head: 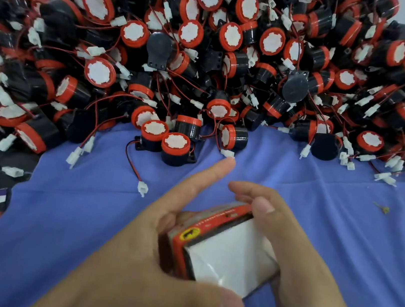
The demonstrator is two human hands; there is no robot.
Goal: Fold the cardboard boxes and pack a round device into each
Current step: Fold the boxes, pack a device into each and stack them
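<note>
A small cardboard box (221, 250) is gripped between the left hand (154, 259) and the right hand (287, 245), low over the blue-covered bench (343, 227). Its white flap appears to be pressed shut, so the folding step is judged in hand. Next, a round device (174, 148) is to be picked from the heap's near edge.
</note>
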